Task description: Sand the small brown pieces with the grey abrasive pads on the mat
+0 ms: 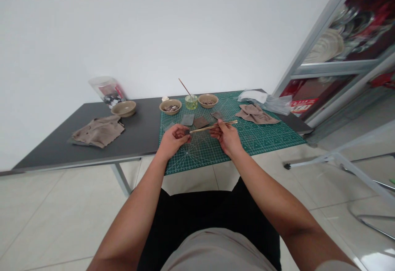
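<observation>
Two bowls [170,112] mid-frame; my right fingers [221,125] grip thin stick [202,129], left fingers [179,129] pinch dark piece [187,132]; red label [304,105], frame right, unreadable.

Open room lies over the right front of the green cutting mat [262,140] and along the strip of dark tabletop [143,133] between the left cloth [100,131] and the mat. Between the left hand [175,140] and the right hand [226,137], a slim stick [202,129] bars the straight way forward, with a flat grey piece [187,119] just behind. Farther back, a glass cup [191,104] with a tilted rod [184,86] stands between two bowls [170,112], while the right cloth [256,114] and a plastic bag [274,103] obstruct the right side.
</observation>
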A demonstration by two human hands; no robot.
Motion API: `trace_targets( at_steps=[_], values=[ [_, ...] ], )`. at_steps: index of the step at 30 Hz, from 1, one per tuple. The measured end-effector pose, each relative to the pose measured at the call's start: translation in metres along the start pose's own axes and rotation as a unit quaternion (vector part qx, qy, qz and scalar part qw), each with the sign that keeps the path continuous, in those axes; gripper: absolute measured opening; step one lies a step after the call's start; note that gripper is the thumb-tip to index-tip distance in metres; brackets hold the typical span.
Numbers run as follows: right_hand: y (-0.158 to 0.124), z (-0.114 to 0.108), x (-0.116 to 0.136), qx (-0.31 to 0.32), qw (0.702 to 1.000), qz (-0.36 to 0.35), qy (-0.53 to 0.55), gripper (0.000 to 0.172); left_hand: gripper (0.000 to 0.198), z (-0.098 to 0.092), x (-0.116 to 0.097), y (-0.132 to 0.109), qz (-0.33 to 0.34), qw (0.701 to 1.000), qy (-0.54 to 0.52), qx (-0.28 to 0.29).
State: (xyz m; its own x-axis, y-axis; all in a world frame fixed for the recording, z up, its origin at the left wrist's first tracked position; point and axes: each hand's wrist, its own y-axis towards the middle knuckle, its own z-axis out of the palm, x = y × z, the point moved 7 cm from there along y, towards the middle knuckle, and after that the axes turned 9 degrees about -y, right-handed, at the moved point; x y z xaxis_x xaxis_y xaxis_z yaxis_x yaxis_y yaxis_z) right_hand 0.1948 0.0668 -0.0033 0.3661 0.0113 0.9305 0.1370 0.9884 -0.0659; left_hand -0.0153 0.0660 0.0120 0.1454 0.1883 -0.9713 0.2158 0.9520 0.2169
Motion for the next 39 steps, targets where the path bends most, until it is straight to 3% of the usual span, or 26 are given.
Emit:
trace_targets(
  at_steps=[10,39],
  values=[
    [0.000,0.004,-0.002,0.000,1.000,0.011,0.013,0.025,0.035,-0.006,0.002,0.000,-0.006,0.999,-0.034,-0.039],
    [-0.004,0.011,-0.003,0.002,1.000,0.008,0.008,0.025,0.035,-0.005,0.004,0.000,-0.012,0.999,-0.028,-0.024]
  ],
)
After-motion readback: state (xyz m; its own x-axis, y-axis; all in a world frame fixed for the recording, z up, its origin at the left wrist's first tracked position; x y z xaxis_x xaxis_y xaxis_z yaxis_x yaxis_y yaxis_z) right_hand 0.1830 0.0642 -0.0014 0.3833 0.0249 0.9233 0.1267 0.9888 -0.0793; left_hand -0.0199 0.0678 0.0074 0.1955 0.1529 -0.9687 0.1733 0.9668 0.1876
